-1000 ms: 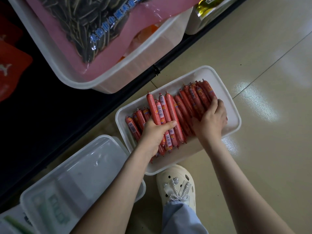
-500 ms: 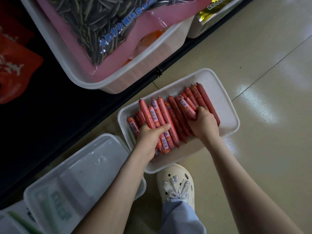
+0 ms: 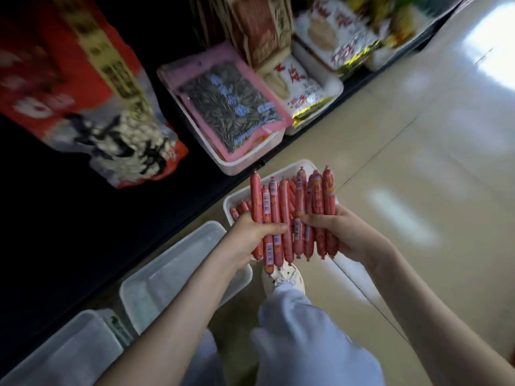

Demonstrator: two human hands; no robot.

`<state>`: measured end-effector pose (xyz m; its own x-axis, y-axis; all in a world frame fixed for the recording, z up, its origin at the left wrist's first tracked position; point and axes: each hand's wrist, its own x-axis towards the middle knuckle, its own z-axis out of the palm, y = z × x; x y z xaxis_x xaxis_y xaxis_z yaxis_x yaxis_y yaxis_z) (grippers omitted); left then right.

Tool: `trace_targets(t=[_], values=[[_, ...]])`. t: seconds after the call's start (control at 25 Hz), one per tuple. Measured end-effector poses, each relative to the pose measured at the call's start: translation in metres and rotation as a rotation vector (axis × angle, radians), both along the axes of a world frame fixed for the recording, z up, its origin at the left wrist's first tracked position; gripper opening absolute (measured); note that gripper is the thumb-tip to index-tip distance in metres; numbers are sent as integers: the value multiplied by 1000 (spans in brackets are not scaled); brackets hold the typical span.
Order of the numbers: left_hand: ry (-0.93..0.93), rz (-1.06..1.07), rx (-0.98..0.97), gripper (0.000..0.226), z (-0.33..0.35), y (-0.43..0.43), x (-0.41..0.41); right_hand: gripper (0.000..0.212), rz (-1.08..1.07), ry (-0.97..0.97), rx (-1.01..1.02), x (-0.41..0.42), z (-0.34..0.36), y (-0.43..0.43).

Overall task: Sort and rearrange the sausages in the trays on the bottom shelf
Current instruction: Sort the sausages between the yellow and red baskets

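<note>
Held fan of red plastic-cased sausages [image 3: 292,213] hides most of your white plastic tray [image 3: 227,204]. Beyond tray: big red printed snack bag [image 3: 69,87] smeared, print unreadable. Far left of tray: clear plastic tub [image 3: 55,355] cut off at bottom edge.

Person viewed from above. The left hand [image 3: 248,235] and right hand [image 3: 345,232] are bare. Both forearms [image 3: 181,316] are uncovered from the wrist back to the lower edge of the view. Below the hands, pale blue-grey trousers [image 3: 306,330] of soft, loosely folded cloth cover the legs, and the nearest folds are blurred. Directly beneath the hands, a cream, smooth, rounded shoe [image 3: 297,284] shows its toe. A bow charm [image 3: 282,280] of small pearl-like beads sits on its upper.
</note>
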<state>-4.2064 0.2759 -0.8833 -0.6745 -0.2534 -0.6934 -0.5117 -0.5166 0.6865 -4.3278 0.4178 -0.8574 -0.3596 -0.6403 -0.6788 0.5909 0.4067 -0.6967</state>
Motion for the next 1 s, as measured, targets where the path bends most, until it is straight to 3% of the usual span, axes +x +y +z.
trace_targets(t=[0.2,0.44,0.64,0.8,1.0], values=[[192,84,-125,33,114,-7,47,50,89,108,-103,32,114,-13],[349,243,-272,33,229,-17,157,50,280,178,-285,117,215,-52],[318,435,-347,38,270,-15,287,43,444,215,-366,229,253,-82],[256,643,-405,30,285,5,391,42,657,194,-429,321,266,-99],[209,860,-497,32,299,38,478,37,891,147,-505,404,276,-112]])
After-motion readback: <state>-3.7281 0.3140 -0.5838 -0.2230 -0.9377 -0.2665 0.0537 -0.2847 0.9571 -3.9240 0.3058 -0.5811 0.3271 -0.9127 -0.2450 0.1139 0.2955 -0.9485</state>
